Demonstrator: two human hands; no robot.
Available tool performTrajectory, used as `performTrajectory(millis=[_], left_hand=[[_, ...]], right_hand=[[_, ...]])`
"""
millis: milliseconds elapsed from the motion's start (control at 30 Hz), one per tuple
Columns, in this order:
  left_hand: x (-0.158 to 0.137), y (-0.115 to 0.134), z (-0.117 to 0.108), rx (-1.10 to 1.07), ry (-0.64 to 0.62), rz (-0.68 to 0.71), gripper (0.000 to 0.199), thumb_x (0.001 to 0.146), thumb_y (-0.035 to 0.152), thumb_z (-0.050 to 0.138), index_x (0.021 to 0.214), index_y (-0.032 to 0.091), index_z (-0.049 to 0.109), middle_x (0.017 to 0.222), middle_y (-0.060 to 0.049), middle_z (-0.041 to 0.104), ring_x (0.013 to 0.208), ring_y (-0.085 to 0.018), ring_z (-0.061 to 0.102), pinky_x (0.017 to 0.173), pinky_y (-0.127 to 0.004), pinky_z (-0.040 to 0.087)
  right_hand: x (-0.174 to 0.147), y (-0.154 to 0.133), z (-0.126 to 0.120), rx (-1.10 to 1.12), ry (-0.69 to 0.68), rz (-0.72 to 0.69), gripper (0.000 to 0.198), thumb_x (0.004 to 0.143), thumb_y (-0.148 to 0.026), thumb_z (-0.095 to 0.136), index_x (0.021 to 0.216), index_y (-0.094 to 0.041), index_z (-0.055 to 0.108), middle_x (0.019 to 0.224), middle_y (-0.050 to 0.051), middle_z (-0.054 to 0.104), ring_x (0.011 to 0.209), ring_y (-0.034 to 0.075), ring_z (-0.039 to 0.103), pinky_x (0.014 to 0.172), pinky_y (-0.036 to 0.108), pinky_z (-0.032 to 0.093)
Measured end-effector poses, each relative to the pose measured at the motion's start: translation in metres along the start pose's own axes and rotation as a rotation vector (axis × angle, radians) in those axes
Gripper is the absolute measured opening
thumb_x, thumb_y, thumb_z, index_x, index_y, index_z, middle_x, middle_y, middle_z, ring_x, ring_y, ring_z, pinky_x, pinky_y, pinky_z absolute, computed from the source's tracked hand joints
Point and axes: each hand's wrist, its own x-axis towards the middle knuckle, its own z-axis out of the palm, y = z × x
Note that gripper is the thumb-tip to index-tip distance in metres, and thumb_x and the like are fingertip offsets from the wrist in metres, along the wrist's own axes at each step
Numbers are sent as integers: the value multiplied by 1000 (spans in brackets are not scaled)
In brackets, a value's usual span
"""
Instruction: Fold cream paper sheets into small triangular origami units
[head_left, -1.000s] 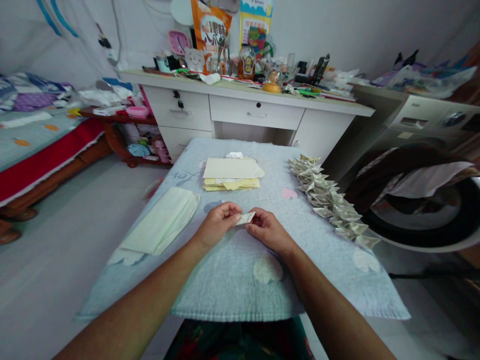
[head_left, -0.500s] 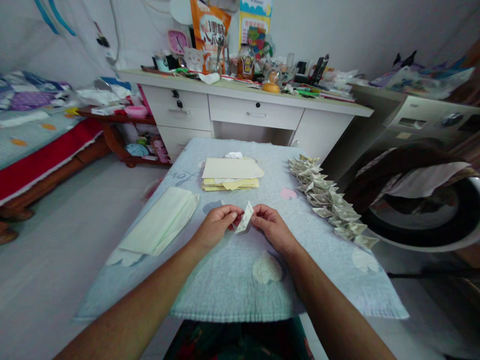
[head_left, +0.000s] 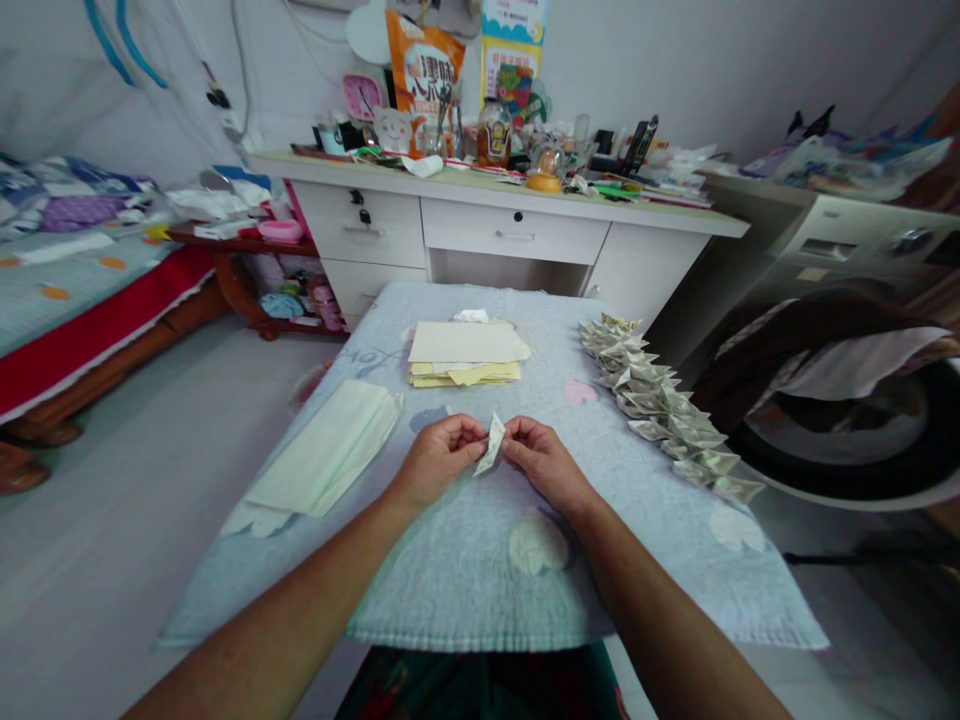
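Between my two hands, above the middle of the cloth-covered table, is a small folded piece of paper, pale with pointed ends. My left hand pinches its left side with thumb and fingertips. On the other side, my right hand grips the right edge the same way. Several folded paper pieces with pointed tips stand in a long row to the right. A stack of cream and yellow paper sheets lies beyond my hands. Pale green paper sheets are at the left.
A white desk crowded with jars, a pink clock and an orange bag stands behind the table. The washing machine at right has clothes hanging from its door opening. A bed is at left.
The folded paper has turned slightly and appears narrower, still held between both hands. The whole view has shifted a little.
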Motion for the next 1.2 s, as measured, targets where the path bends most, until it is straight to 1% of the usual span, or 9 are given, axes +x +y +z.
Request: performTrajectory(millis=[100, 200, 300, 433, 567, 667, 833, 1000, 1200], left_hand=[[-1, 4, 2, 36, 18, 7, 16, 71, 24, 68, 80, 15, 59, 69, 2, 61, 63, -10, 56, 60, -21, 42], [-2, 6, 3, 119, 86, 54, 13, 73, 24, 66, 78, 15, 58, 67, 3, 58, 61, -10, 53, 58, -20, 41], [-3, 7, 3, 222, 131, 102, 11, 74, 25, 65, 78, 16, 59, 66, 3, 57, 61, -10, 52, 58, -20, 40], [-6, 8, 1, 294, 60, 119, 13, 80, 29, 60, 84, 16, 63, 72, 1, 61, 66, -12, 54, 61, -21, 41], [-6, 7, 0, 227, -6, 98, 16, 85, 30, 55, 87, 16, 63, 69, 1, 59, 63, -11, 52, 60, -21, 41], [-3, 4, 0, 86, -20, 50, 12, 82, 27, 60, 87, 16, 59, 69, 2, 59, 60, -10, 53, 58, -21, 41], [-1, 1, 1, -66, -49, -15, 26, 76, 29, 68, 96, 16, 57, 73, 1, 62, 60, -10, 55, 56, -21, 42], [-1, 0, 1, -57, -67, -70, 42, 72, 33, 73, 108, 14, 61, 78, -2, 64, 65, -12, 57, 59, -23, 45], [0, 1, 0, -16, -96, -31, 38, 73, 34, 72, 104, 13, 65, 80, -4, 65, 69, -14, 58, 60, -23, 45]], right_hand=[[0, 1, 1, 16, 23, -12, 22, 76, -35, 69, 77, -18, 54, 61, -6, 46, 55, 8, 36, 53, 22, 28], [0, 0, 4, 11, 39, -4, 21, 75, -33, 69, 78, -19, 54, 62, -6, 45, 55, 8, 37, 51, 22, 28], [0, -1, 6, 5, 17, -4, 23, 76, -36, 70, 82, -19, 56, 65, -5, 48, 56, 9, 39, 52, 22, 30], [1, 1, 6, 13, -5, -7, 27, 74, -40, 72, 81, -18, 58, 66, -3, 52, 58, 9, 42, 54, 22, 33], [2, 2, 4, 18, -26, 1, 27, 75, -41, 71, 79, -17, 58, 65, -3, 52, 56, 9, 42, 52, 21, 34], [2, 2, 4, 50, -22, 12, 28, 73, -40, 73, 83, -18, 58, 69, -3, 55, 58, 9, 46, 53, 21, 36], [0, 0, 4, 105, 20, 23, 30, 68, -36, 78, 80, -19, 56, 67, -4, 55, 57, 8, 47, 52, 20, 38], [0, 0, 3, 109, -10, 38, 29, 69, -35, 77, 80, -18, 58, 70, -2, 58, 59, 9, 49, 54, 21, 41], [0, 1, 2, 96, -15, 34, 28, 69, -36, 77, 83, -18, 60, 71, -2, 57, 60, 9, 49, 54, 20, 41]])
